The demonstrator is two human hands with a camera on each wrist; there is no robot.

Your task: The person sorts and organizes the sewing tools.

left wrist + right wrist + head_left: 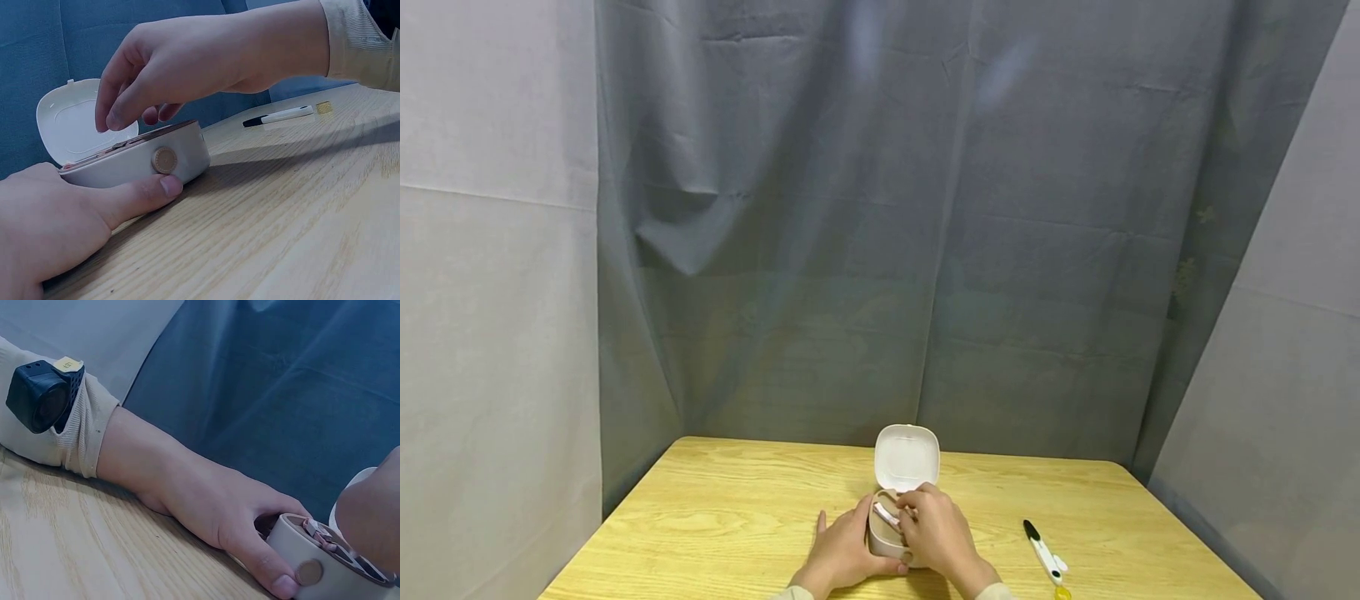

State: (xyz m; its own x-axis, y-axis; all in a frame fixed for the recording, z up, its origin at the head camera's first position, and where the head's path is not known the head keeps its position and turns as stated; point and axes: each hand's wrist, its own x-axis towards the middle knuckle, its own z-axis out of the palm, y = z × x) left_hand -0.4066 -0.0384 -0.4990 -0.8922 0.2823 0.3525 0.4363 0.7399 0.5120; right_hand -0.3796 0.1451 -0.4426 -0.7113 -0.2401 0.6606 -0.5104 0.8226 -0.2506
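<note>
A small white case [887,546] with a brown insert stands on the table, its white lid [907,457] raised at the back. My left hand [842,546] grips the case from the left, its thumb along the front near a round tan button [164,160]. Over the insert hovers my right hand [936,529], fingers loosely bent. Its fingertips [112,122] show above the rim in the left wrist view, with nothing visible between them. A small white and pink piece [317,532] lies in the left side of the insert. The right hand hides part of the insert.
On the wooden table [737,492], to the right, lies a slim white pen-like tool [1045,557] with a black tip and a yellow end piece [1062,592]. A grey-blue curtain [850,250] hangs behind the table, with pale cloth panels at both sides.
</note>
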